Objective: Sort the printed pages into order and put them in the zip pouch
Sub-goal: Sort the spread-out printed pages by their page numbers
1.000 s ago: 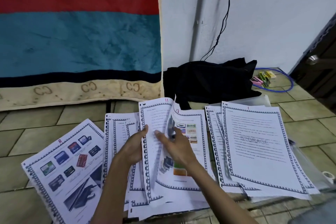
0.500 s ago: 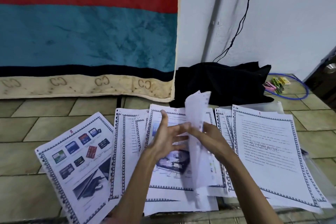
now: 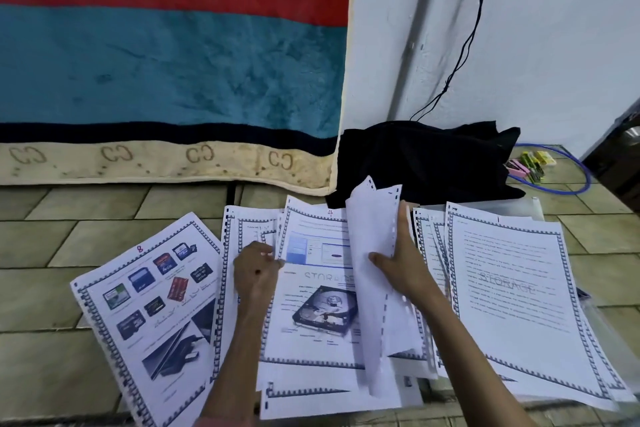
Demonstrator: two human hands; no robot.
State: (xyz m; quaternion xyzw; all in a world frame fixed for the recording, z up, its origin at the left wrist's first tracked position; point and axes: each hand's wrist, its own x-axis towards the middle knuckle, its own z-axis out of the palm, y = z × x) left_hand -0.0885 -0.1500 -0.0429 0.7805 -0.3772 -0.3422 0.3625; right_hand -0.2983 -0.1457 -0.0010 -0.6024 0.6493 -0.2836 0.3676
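Printed pages with dotted borders lie fanned on the tiled floor. Page 8 with memory-card pictures is at the left. In the middle pile, my left hand pinches the left edge of page 4, which overlaps a page with a hard-disk picture. My right hand grips two or three upright sheets, turned so their blank backs show. Page 1, marked STORAGE, tops the right pile. The clear zip pouch peeks out behind and under that pile.
A black cloth bag sits against the white wall behind the pages. A blue cable loop with coloured clips lies at the far right. A teal blanket hangs at the back left. A dark door stands at the right edge.
My right hand has lifted sheets off the middle pile and swung them upright to the right, uncovering page 4 and the hard-disk page. My left hand moved to page 4's left edge.
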